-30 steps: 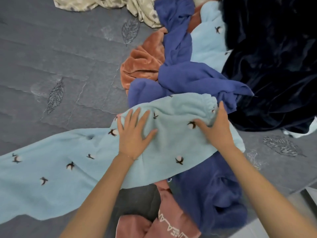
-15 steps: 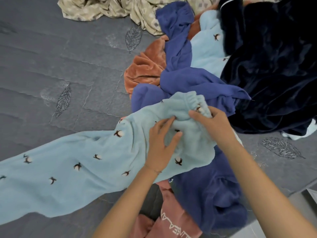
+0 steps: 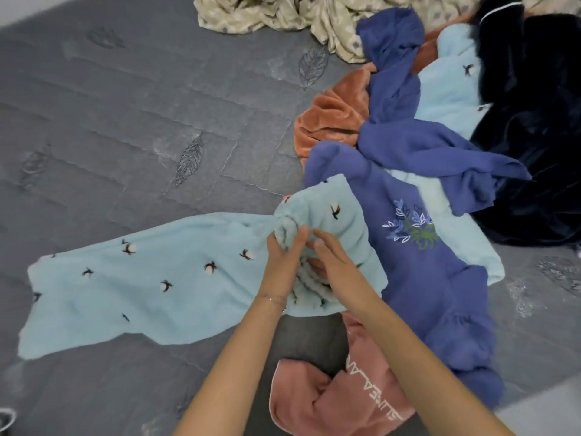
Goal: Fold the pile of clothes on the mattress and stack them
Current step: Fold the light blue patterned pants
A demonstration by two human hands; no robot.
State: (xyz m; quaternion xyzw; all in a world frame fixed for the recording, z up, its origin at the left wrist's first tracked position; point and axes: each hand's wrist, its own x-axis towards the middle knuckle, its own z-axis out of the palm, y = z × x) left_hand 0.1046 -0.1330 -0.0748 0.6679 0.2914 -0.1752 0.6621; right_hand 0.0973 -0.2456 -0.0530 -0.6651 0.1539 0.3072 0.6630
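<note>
Apparently left hand [image 3: 284, 258] grips blue fleece [image 3: 141, 287]

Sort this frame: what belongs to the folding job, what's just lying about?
Job: light blue garment, gripped by left hand, right hand against it; waiting in the pile: purple sweatshirt, pink top, rust velvet piece, navy velvet piece, beige patterned cloth.
Lying about: grey mattress, only the surface underneath.
</note>
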